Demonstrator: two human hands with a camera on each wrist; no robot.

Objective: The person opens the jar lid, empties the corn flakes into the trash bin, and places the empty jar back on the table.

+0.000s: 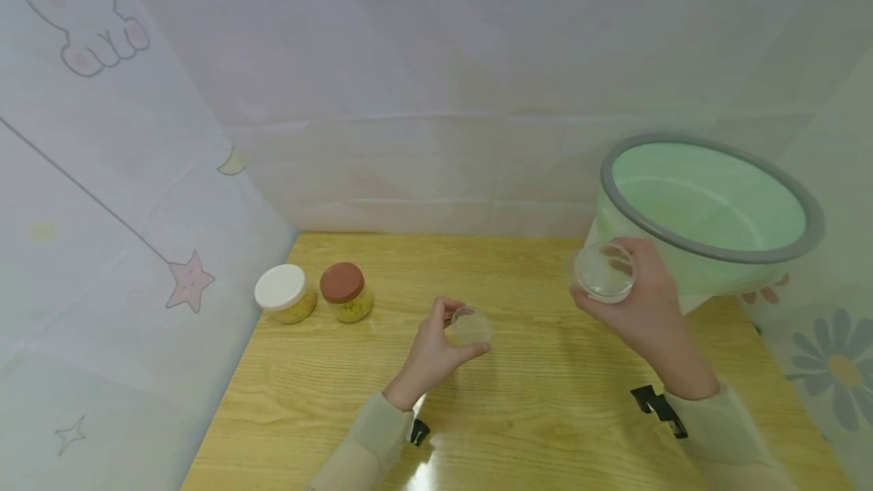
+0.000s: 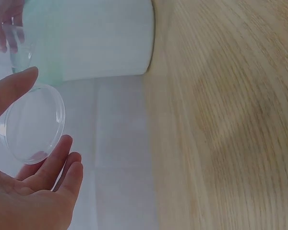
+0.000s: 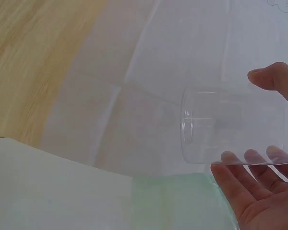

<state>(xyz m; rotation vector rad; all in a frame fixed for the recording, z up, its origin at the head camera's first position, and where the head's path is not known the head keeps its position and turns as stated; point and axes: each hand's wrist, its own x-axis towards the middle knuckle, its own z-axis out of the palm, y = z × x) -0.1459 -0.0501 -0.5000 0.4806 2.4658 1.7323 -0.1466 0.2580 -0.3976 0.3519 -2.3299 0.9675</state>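
Observation:
My left hand [image 1: 431,354] pinches a clear round lid [image 1: 472,326] by its rim, over the middle of the table. In the left wrist view the lid [image 2: 34,125] sits between the thumb and the fingertips. My right hand [image 1: 651,298] grips a clear plastic jar [image 1: 604,273] in front of the green bin [image 1: 712,188]. The right wrist view has the transparent jar [image 3: 230,125] lying sideways in the picture, thumb on one side and several fingers on the other. Nothing shows inside it.
At the table's left stand a white-lidded jar [image 1: 283,290] and a brown-lidded jar [image 1: 344,290], both with yellow contents. The bin's grey rim rises at the back right. Pale printed sheeting [image 1: 436,97] surrounds the wooden table [image 1: 505,415].

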